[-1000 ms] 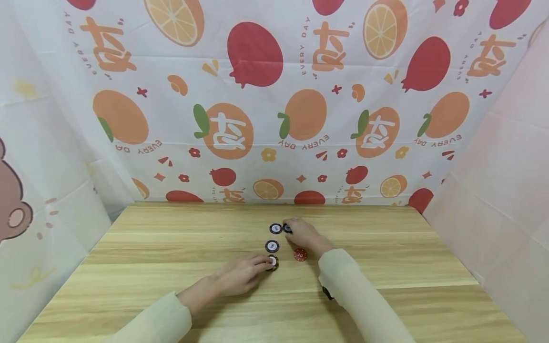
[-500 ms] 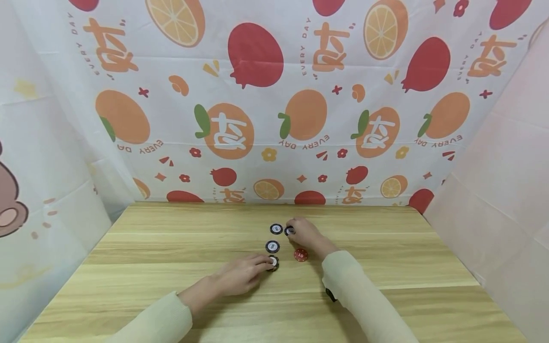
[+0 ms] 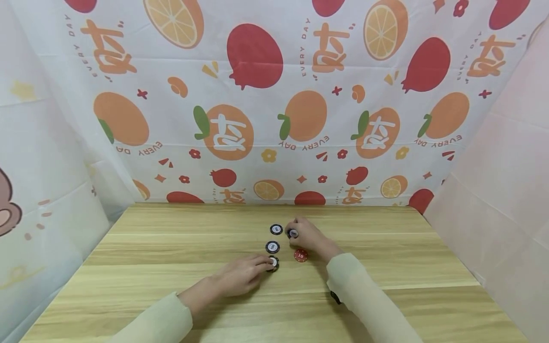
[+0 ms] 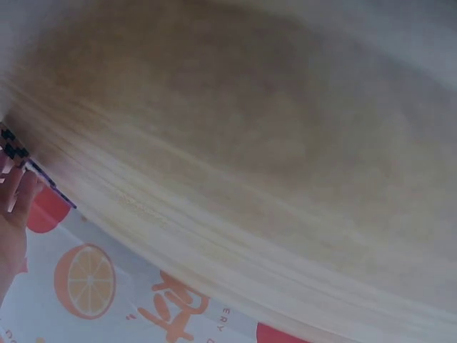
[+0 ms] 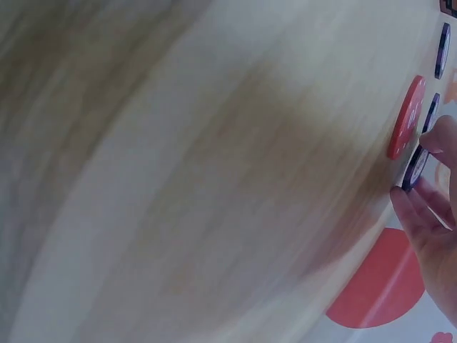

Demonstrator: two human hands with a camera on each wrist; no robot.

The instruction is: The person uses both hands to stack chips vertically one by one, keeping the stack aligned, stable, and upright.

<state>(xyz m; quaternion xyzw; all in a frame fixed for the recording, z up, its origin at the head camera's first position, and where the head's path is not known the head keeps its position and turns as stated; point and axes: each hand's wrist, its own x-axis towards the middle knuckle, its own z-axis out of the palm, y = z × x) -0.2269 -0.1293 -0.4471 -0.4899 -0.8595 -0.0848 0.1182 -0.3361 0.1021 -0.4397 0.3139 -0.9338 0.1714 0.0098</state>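
Note:
My right hand point(image 3: 309, 236) pinches a black poker chip point(image 3: 293, 233) with a pale centre. In the right wrist view that chip point(image 5: 416, 170) stands tilted between thumb and fingers, close to the tabletop. Fingers of my left hand point(image 3: 242, 275) hold a small stack of black poker chips point(image 3: 273, 262), partly covered by the fingertips. The left wrist view shows the stack's point(image 4: 13, 146) checkered edge at its left border. Two more black chips lie flat: one at the back point(image 3: 276, 229), one nearer point(image 3: 272, 247). A red chip point(image 3: 301, 256) marked 10 lies below the right hand.
The light wooden table point(image 3: 171, 238) ends at a white fruit-print curtain point(image 3: 274, 152) behind it. Plainer pale cloths hang at the left point(image 3: 55, 190) and right point(image 3: 493, 200). A small black object point(image 3: 335, 297) shows beneath the right sleeve.
My right hand has shifted slightly right and nearer, drawing the black chip away from the back chip and tilting it up. The left hand stays on the stack.

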